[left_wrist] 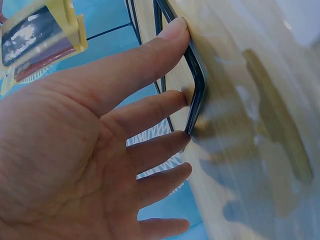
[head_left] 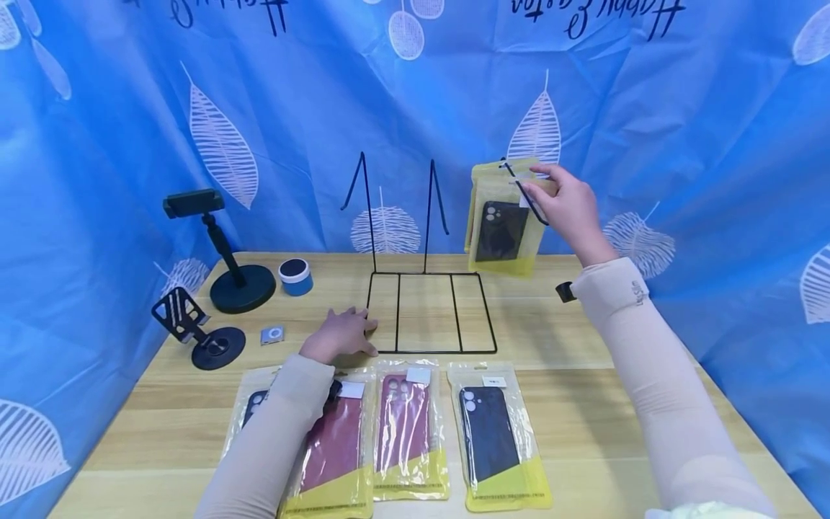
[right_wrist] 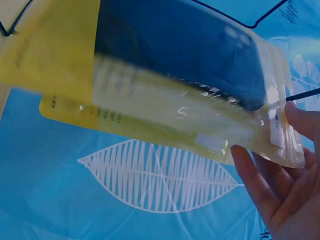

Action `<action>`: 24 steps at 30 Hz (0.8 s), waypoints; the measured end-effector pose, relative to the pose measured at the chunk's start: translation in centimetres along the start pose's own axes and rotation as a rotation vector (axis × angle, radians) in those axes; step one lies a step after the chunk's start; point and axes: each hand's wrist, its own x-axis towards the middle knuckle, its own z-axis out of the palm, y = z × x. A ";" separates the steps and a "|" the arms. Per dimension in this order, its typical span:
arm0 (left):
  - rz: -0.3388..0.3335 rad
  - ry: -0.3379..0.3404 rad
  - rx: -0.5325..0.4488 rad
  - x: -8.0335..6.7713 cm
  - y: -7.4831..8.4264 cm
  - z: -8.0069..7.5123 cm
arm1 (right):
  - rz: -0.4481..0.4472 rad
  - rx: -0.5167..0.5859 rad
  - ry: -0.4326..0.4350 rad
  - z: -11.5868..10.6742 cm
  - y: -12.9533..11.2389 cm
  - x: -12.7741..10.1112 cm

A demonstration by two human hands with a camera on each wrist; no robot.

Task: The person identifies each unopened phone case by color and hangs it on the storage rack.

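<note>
A black wire rack [head_left: 428, 313] stands mid-table, with a flat base and two tall uprights. My left hand [head_left: 344, 333] lies flat on the wood, fingers straight, and its fingertips [left_wrist: 175, 32] press the rack's near left base corner [left_wrist: 197, 85]. My right hand [head_left: 551, 194] is raised to the right of the rack. It pinches the top of a clear-and-yellow packet holding a black phone case [head_left: 502, 229] against a thin black hook arm [head_left: 527, 193]. A second yellow packet appears to hang just behind it. In the right wrist view the packet [right_wrist: 190, 95] fills the frame, with my fingers [right_wrist: 270, 190] under its top edge.
Several packaged phone cases, maroon [head_left: 403, 432] and dark [head_left: 496, 436], lie along the table's front edge. At the left are a black phone stand [head_left: 223, 259], a folding stand [head_left: 194, 331], a round blue speaker [head_left: 295, 277] and a small blue device [head_left: 272, 335]. Blue leaf-print cloth surrounds the table.
</note>
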 end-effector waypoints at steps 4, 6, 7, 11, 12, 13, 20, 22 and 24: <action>0.001 0.006 -0.005 0.1 0.2 0.0 | 0.044 -0.014 0.004 0.6 -0.1 1.1; 0.003 0.006 -0.001 0.1 0.2 0.0 | 0.065 -0.011 0.014 0.9 -0.1 1.5; 0.003 0.005 0.001 0.1 0.2 0.0 | 0.077 -0.007 0.020 1.1 0.0 1.7; -0.003 0.002 -0.001 0.0 0.1 0.1 | 0.139 0.015 0.033 1.6 0.1 2.4; 0.000 0.003 0.000 0.0 0.1 0.1 | 0.155 0.020 0.034 1.7 0.2 2.6; 0.001 0.003 0.001 0.0 0.1 0.1 | 0.169 0.024 0.034 1.7 0.2 2.7; -0.005 -0.001 -0.009 -0.3 0.3 -0.2 | 0.190 0.020 0.053 2.1 0.4 3.3; -0.005 -0.004 -0.011 -0.4 0.3 -0.3 | 0.170 0.026 0.076 2.2 0.6 3.3; -0.007 -0.008 -0.011 -0.5 0.3 -0.4 | 0.157 0.039 0.093 2.3 0.9 3.0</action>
